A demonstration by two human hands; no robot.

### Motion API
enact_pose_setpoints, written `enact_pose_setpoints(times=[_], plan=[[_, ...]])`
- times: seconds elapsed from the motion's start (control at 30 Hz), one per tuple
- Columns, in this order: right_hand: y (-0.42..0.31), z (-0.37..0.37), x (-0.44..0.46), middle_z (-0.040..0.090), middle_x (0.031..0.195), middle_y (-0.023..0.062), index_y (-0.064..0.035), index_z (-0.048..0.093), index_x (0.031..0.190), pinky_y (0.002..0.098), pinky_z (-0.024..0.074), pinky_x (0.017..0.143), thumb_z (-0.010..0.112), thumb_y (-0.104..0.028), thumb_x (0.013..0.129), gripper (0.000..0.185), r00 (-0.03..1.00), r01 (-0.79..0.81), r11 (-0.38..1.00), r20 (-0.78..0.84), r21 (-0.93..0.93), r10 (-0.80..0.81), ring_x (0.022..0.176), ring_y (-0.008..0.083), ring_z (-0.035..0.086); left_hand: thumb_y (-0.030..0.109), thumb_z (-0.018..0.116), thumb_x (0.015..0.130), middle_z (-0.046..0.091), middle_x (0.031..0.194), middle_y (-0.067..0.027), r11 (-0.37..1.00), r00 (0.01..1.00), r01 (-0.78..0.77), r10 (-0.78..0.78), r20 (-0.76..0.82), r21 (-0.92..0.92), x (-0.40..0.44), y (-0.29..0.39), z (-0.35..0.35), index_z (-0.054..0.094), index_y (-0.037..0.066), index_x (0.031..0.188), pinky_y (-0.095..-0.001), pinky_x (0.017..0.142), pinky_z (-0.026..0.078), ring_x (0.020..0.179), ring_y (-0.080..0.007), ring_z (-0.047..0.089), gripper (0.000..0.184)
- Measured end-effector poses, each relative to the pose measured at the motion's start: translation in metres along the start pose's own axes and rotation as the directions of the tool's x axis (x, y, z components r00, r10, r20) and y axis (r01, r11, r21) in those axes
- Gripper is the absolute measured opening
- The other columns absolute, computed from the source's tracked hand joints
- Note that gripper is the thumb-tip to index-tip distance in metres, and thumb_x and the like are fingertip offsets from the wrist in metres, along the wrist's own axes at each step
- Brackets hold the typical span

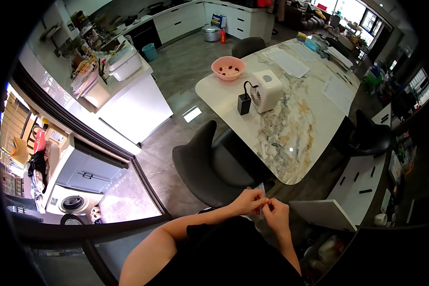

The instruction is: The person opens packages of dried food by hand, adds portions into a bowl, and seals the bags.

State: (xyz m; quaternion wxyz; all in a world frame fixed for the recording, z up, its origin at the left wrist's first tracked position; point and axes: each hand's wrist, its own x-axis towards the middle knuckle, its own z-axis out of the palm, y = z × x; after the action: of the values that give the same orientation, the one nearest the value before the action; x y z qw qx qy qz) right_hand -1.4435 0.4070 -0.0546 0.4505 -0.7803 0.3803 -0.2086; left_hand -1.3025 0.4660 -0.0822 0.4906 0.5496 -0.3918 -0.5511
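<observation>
Head view is showing the left hand (246,202) and the right hand (278,218) pinching one clear plastic piece (260,190) between their fingertips, low before the black top (224,255). Its long axis is pointing away from the body, towards the one marble table (295,152); neither hand is sitting clearly nearer. One pink bowl (228,68) and one white fan (269,90) are standing on the tabletop

On the table (295,152), the bowl (229,77) sits at left; the fan (270,90) is nearer, to its right; the box (243,105) stands just left of the fan; papers (288,62) lie farther right; the far chair (249,46) stands behind the bowl.
</observation>
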Motion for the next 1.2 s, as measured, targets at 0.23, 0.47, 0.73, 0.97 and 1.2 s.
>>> enact_pose_setpoints(times=[0.23, 0.47, 0.73, 0.97, 1.2], plan=[[0.034, -0.016, 0.022, 0.06, 0.059, 0.0118, 0.001, 0.058, 0.073, 0.0302, 0.0447, 0.05, 0.055, -0.007, 0.079, 0.01, 0.97, 0.012, 0.987, -0.236, -0.162, -0.05, 0.053, 0.0165, 0.06, 0.013, 0.055, 0.085, 0.056, 0.053, -0.0074, 0.992, 0.984, -0.028, 0.048, -0.174, 0.119, 0.003, 0.007, 0.006, 0.05, 0.001, 0.068, -0.0261, 0.045, 0.045, 0.048, -0.013, 0.06, 0.021], [0.004, -0.022, 0.029, 0.054, 0.073, 0.0163, -0.0031, 0.051, 0.08, 0.0371, 0.0445, 0.059, 0.05, 0.006, 0.072, 0.012, 0.973, 0.075, 0.979, -0.201, -0.19, -0.114, 0.068, 0.0343, 0.056, 0.011, 0.056, 0.085, 0.059, 0.058, -0.0051, 0.945, 0.993, -0.018, 0.055, -0.105, 0.327, 0.013, 0.005, -0.015, 0.053, -0.001, 0.067, -0.0229, 0.051, 0.046, 0.054, -0.0105, 0.059, 0.023], [-0.021, -0.029, 0.032, 0.058, 0.082, 0.0095, 0.0003, 0.064, 0.088, 0.026, 0.0452, 0.061, 0.047, 0.013, 0.071, 0.028, 0.959, 0.268, 0.959, -0.12, 0.097, -0.256, 0.066, 0.0183, 0.057, 0.054, 0.052, 0.083, 0.045, 0.126, -0.0152, 0.583, 0.827, 0.445, -0.558, 0.063, -0.68, 0.023, -0.052, -0.038, 0.039, 0.007, 0.124, -0.0497, 0.083, 0.043, 0.114, -0.0304, 0.045, 0.063], [-0.021, -0.05, 0.025, 0.056, 0.083, 0.0053, 0.0022, 0.064, 0.097, 0.021, 0.0411, 0.061, 0.051, 0.01, 0.077, 0.025, 0.976, 0.185, 0.975, -0.137, 0.122, -0.168, 0.067, 0.0095, 0.052, 0.052, 0.041, 0.088, 0.049, 0.127, -0.0098, 0.437, 0.994, 0.11, -0.042, 0.102, -0.893, 0.054, -0.038, -0.046, 0.044, 0.014, 0.128, -0.0482, 0.096, 0.035, 0.117, -0.0271, 0.046, 0.055], [-0.002, -0.05, 0.016, 0.051, 0.069, -0.003, -0.0004, 0.065, 0.101, 0.0186, 0.0336, 0.051, 0.071, -0.002, 0.07, 0.031, 0.96, -0.114, 0.992, -0.249, 0.061, 0.125, 0.06, 0.0039, 0.045, 0.034, 0.062, 0.084, 0.06, 0.096, -0.0026, 0.611, 0.975, -0.055, -0.138, -0.175, -0.79, 0.051, -0.031, -0.069, 0.048, 0.013, 0.091, -0.0421, 0.077, 0.048, 0.09, -0.0169, 0.058, 0.026]])
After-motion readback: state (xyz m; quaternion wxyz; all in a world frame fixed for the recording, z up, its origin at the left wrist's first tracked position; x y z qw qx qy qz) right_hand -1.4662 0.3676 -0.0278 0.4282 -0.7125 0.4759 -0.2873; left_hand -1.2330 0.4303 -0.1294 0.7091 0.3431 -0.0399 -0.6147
